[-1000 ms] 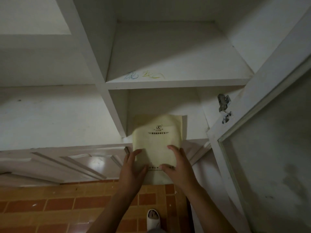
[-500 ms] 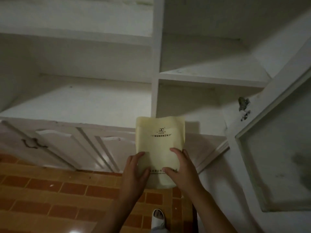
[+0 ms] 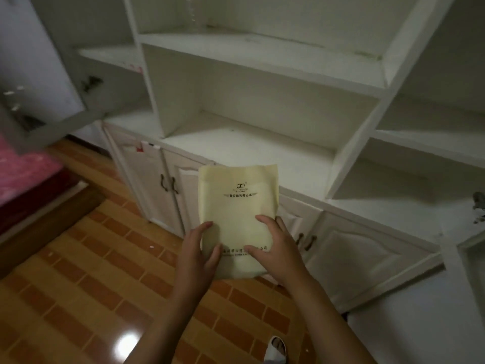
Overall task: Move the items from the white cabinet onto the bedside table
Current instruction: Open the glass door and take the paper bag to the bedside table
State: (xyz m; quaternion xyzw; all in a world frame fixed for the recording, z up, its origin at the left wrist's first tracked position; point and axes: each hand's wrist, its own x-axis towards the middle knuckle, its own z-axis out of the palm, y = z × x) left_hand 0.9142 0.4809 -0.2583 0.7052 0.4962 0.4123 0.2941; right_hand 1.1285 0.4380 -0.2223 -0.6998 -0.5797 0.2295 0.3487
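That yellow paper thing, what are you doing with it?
A person is holding a pale yellow pouch with printed writing on it. The left hand and the right hand each grip its lower end. It is out of the white cabinet, held in the air in front of the shelves, above the tiled floor. No bedside table shows, so the pouch is not yet set down.

Lower corners of the pale yellow pouch (image 3: 237, 206) hidden under both hands, its small print unreadable, white slipper (image 3: 275, 349) cut off by bottom edge, open cabinet door (image 3: 39, 74) at left blurred
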